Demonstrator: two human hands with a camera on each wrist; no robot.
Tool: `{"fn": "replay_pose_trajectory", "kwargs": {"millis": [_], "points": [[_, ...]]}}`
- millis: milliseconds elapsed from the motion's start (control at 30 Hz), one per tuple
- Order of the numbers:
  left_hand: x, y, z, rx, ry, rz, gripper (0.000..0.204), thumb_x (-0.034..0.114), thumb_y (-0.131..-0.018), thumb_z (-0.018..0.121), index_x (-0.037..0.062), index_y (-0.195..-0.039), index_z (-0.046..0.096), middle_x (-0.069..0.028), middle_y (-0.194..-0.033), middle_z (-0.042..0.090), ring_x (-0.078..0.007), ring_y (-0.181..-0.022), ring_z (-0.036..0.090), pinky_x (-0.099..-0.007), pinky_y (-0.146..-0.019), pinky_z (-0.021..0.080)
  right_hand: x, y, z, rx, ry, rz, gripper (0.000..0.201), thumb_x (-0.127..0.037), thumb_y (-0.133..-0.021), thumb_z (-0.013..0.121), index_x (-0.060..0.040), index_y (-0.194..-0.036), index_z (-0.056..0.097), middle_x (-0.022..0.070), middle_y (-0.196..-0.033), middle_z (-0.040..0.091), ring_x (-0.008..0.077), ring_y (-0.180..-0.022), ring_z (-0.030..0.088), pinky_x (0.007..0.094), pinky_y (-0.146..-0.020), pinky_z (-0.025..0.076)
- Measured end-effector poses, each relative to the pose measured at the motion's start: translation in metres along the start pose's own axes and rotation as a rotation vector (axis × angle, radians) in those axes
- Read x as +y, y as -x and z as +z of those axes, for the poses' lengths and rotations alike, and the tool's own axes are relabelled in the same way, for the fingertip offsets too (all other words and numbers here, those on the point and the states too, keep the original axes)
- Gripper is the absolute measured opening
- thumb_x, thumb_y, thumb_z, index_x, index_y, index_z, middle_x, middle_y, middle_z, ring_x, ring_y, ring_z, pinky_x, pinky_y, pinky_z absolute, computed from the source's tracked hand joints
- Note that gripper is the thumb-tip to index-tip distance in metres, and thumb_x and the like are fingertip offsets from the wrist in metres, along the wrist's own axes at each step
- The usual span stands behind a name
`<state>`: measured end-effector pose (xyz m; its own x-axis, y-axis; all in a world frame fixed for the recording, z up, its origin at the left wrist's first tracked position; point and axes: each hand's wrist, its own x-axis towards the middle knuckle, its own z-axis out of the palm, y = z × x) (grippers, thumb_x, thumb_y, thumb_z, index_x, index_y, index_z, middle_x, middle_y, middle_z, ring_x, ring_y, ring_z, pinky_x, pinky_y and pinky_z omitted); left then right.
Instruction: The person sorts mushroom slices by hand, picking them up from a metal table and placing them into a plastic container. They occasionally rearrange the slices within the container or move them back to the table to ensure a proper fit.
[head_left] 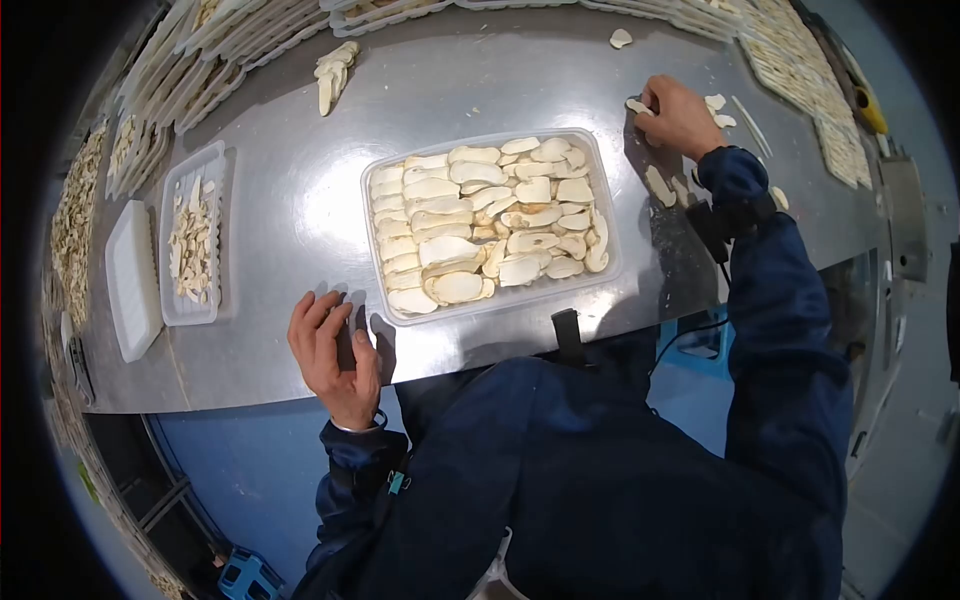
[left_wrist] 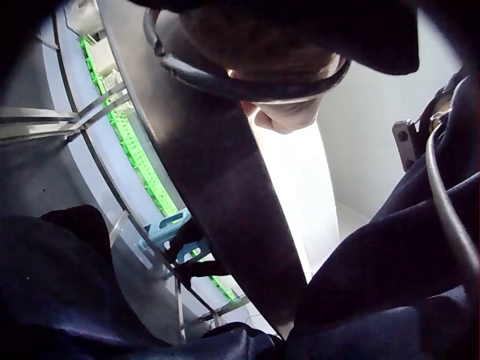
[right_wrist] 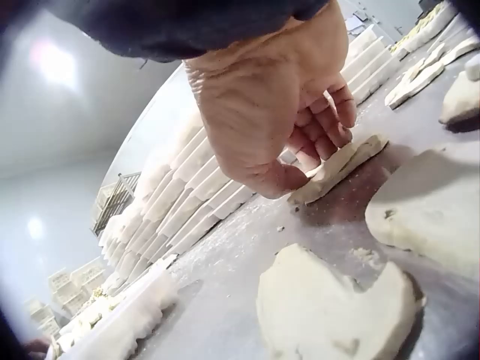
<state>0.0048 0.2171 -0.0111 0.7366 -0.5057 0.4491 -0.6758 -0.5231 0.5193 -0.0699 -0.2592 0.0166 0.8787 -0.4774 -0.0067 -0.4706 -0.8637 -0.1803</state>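
At the right of the table my right hand pinches a pale mushroom slice between thumb and fingers, low over the metal top. More slices lie around that hand, among them a notched one and a long one. In the middle stands a clear plastic tray with overlapping mushroom slices laid in rows. My left hand is by the table's front edge, left of the tray, fingers loosely bent and holding nothing. The left wrist view shows only part of this hand, under a bracelet.
Stacked trays of slices line the back left. A tray of small pieces and a white tray stand at the left. A small heap of slices and a lone slice lie toward the back.
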Motion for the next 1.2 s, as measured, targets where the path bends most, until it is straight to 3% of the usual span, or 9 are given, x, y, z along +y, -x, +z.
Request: {"fn": "replay_pose_trajectory", "kwargs": {"millis": [133,233,267,367,433,833,933,1200], "points": [[0.001,0.000,-0.001,0.005,0.014,0.009,0.027,0.006,-0.078,0.059,-0.0006,-0.104,0.064,-0.0160,-0.115,0.061,-0.0394,-0.119,0.049,-0.0462,-0.099,0.040,-0.012,0.005,-0.004,-0.016,-0.008,0.004,0.030,-0.026,-0.071,0.066,-0.0010,-0.085,0.058,0.0179,-0.083,0.062,0.0371,-0.079,0.061,0.0423,-0.071,0.048],[0.002,-0.001,-0.002,0.001,0.014,0.003,0.027,0.006,-0.078,0.059,-0.0005,-0.104,0.064,-0.0158,-0.115,0.061,-0.0391,-0.120,0.049,-0.0460,-0.099,0.040,-0.046,0.023,-0.011,0.122,-0.178,-0.162,0.028,-0.024,-0.071,0.066,-0.0011,-0.084,0.057,0.0184,-0.079,0.062,0.0382,-0.077,0.060,0.0439,-0.069,0.048],[0.001,-0.001,-0.002,-0.001,0.015,0.001,0.027,0.006,-0.078,0.059,-0.0005,-0.104,0.064,-0.0158,-0.115,0.061,-0.0390,-0.120,0.049,-0.0459,-0.099,0.040,-0.064,0.030,-0.011,0.193,-0.200,-0.308,0.027,-0.022,-0.070,0.067,-0.0015,-0.085,0.056,0.0183,-0.080,0.060,0.0387,-0.077,0.058,0.0450,-0.069,0.046],[0.001,-0.001,-0.002,-0.002,0.022,0.002,0.027,0.006,-0.078,0.059,-0.0006,-0.104,0.064,-0.0159,-0.115,0.061,-0.0390,-0.120,0.049,-0.0459,-0.099,0.040,-0.130,0.056,-0.014,0.227,-0.251,-0.544,0.026,-0.017,-0.071,0.065,-0.0026,-0.089,0.053,0.0158,-0.084,0.054,0.0363,-0.081,0.055,0.0431,-0.073,0.043],[0.001,0.000,-0.002,0.007,0.025,0.002,0.027,0.006,-0.078,0.059,-0.0006,-0.104,0.064,-0.0159,-0.115,0.061,-0.0391,-0.119,0.049,-0.0459,-0.099,0.040,-0.156,0.062,-0.006,0.252,-0.292,-0.630,0.023,-0.013,-0.071,0.063,-0.0042,-0.088,0.051,0.0128,-0.083,0.052,0.0323,-0.076,0.053,0.0417,-0.069,0.042],[0.000,0.002,-0.001,0.022,0.041,-0.013,0.028,0.008,-0.077,0.059,-0.0003,-0.103,0.064,-0.0153,-0.114,0.061,-0.0392,-0.120,0.049,-0.0475,-0.098,0.041,-0.181,0.054,0.015,0.171,-0.217,-0.616,0.021,-0.010,-0.068,0.062,0.0017,-0.083,0.052,0.0148,-0.078,0.052,0.0297,-0.075,0.053,0.0401,-0.072,0.042],[0.000,0.001,-0.002,0.010,0.030,0.002,0.025,0.006,-0.082,0.056,0.0004,-0.105,0.064,-0.0136,-0.117,0.061,-0.0357,-0.122,0.048,-0.0450,-0.101,0.039,-0.181,0.053,0.017,0.189,-0.214,-0.627,0.021,-0.010,-0.068,0.062,0.0018,-0.083,0.052,0.0148,-0.078,0.052,0.0299,-0.075,0.053,0.0400,-0.072,0.043],[0.000,0.002,-0.001,0.007,0.051,-0.017,0.028,0.006,-0.079,0.058,-0.0002,-0.105,0.064,-0.0153,-0.116,0.061,-0.0379,-0.121,0.048,-0.0460,-0.100,0.040,-0.176,0.058,0.010,0.276,-0.217,-0.630,0.023,-0.012,-0.069,0.064,0.0000,-0.086,0.053,0.0138,-0.083,0.054,0.0303,-0.080,0.054,0.0407,-0.073,0.043]]}}
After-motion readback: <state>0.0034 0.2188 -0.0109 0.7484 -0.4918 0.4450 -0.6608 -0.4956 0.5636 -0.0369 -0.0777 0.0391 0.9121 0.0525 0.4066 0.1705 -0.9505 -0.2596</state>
